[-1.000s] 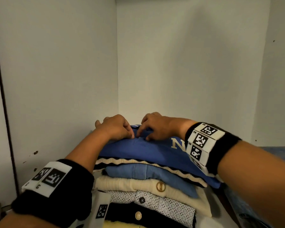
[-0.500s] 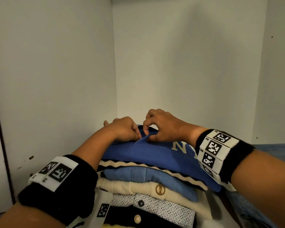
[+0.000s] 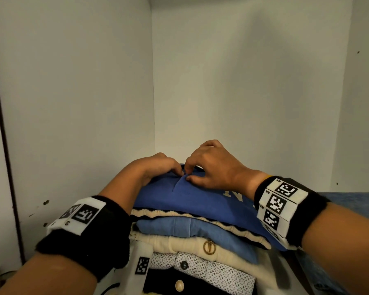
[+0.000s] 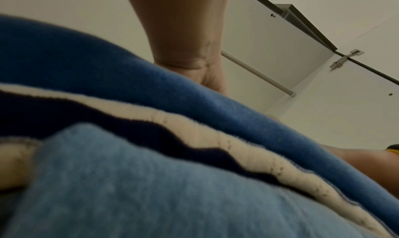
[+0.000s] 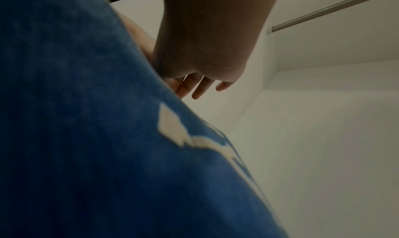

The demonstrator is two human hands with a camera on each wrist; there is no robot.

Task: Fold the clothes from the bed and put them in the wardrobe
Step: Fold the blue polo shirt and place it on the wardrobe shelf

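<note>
The folded royal-blue fleece sweatshirt with cream lettering [image 3: 196,199] lies on top of the pile of folded clothes [image 3: 192,248] inside the white wardrobe compartment [image 3: 243,92], close to its back left corner. Your right hand [image 3: 213,167] has its grip pinched between thumb and forefinger on a small raised crease of that sweatshirt near its far edge, the other fingers curled above. Your left hand [image 3: 158,169] lies just beside it, fingers bent, fingertips touching the same crease; you cannot tell from these views whether its grip holds the cloth or only presses it. Under the sweatshirt sit a cream-and-navy zigzag knit [image 3: 200,217], a light-blue fleece garment [image 3: 190,228], a cream cardigan with a round gold button [image 3: 222,252], and a white patterned shirt [image 3: 211,271]. Both wrists carry black bands with white marker tags [image 3: 279,201]. A metal hanging rail [image 5: 332,9] crosses overhead. A blue denim item [image 3: 349,196] lies to the right.
</note>
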